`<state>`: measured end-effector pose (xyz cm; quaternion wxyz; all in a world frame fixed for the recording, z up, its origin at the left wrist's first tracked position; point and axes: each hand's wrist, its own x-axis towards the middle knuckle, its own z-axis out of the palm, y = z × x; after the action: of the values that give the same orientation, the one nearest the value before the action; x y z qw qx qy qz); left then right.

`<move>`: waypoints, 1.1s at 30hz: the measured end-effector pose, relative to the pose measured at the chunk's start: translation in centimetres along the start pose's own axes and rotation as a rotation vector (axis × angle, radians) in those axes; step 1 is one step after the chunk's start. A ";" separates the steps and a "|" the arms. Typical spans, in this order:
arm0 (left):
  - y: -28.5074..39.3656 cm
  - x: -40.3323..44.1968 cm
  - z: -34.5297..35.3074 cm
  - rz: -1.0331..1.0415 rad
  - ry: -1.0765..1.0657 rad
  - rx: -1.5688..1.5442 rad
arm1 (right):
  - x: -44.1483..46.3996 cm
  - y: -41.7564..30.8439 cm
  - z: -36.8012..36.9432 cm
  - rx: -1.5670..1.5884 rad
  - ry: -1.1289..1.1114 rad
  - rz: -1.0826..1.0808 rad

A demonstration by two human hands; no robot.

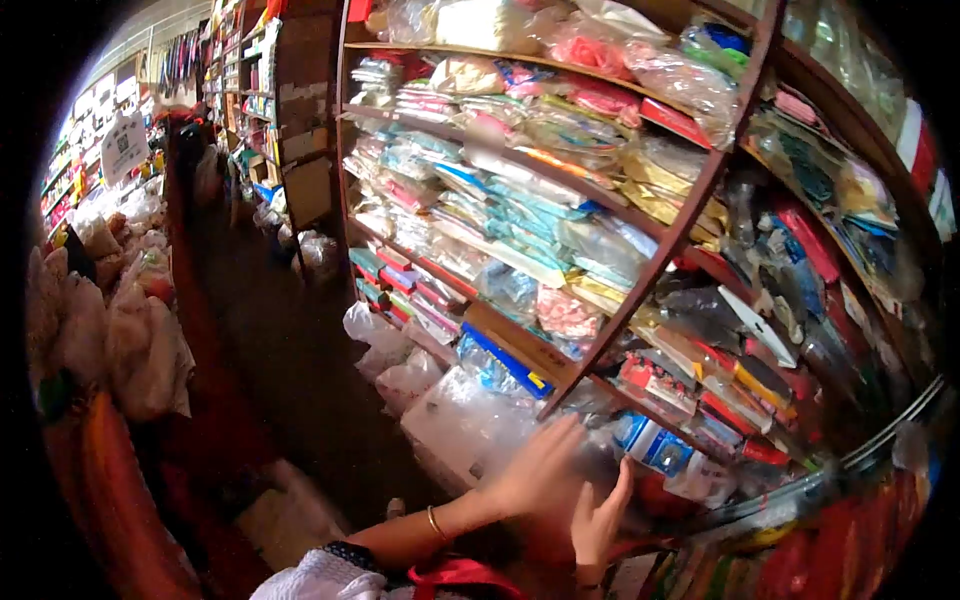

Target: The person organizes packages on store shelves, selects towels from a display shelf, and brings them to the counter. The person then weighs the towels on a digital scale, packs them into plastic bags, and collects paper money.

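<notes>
"From my end of the feed, where are the hands?"

"I have both low, in front of the foot of the shelving unit (pixel 684 212). My left hand (pixel 535 465), with a bangle (pixel 435 522) at the wrist, reaches across near the white plastic-wrapped bundle (pixel 445 420). My right hand (pixel 602 515) stands just to its right."

"And the fingers?"

"On the right they are wide, thumb apart from the rest, and I see nothing between them. The left ones are blurred; I can't tell whether they hold anything."

"Where's the nearest item?"

"The blue-and-white packet (pixel 655 447) lies low by the shelving, just beyond the right fingertips. I can't confirm contact."

"How far along is the work?"

"Above, turquoise packets (pixel 520 225) fill a shelf in stacks, and the blue box (pixel 505 360) sits lower, against a cardboard box (pixel 522 340). I'd judge the handling down here unfinished: both hands are among the lower goods, and no item is clearly gripped. How much is left, I can't tell."
</notes>
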<state>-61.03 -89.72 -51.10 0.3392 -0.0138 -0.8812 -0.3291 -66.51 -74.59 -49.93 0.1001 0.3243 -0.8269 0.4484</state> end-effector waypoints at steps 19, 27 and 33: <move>-17.6 1.4 -17.8 -0.162 0.190 0.125 | 10.3 -10.5 20.5 0.075 -0.171 -0.239; -19.8 4.5 -20.4 -0.228 0.308 0.052 | 17.5 -11.1 22.8 0.145 -0.210 -0.343; -22.0 11.0 -26.0 -0.164 0.389 0.029 | 25.5 -16.2 22.9 0.230 -0.107 -0.522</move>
<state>-59.67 -124.46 -42.58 0.4753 0.1265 -0.8019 -0.3391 -73.07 -110.73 -40.56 0.1310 0.5587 -0.6633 0.4804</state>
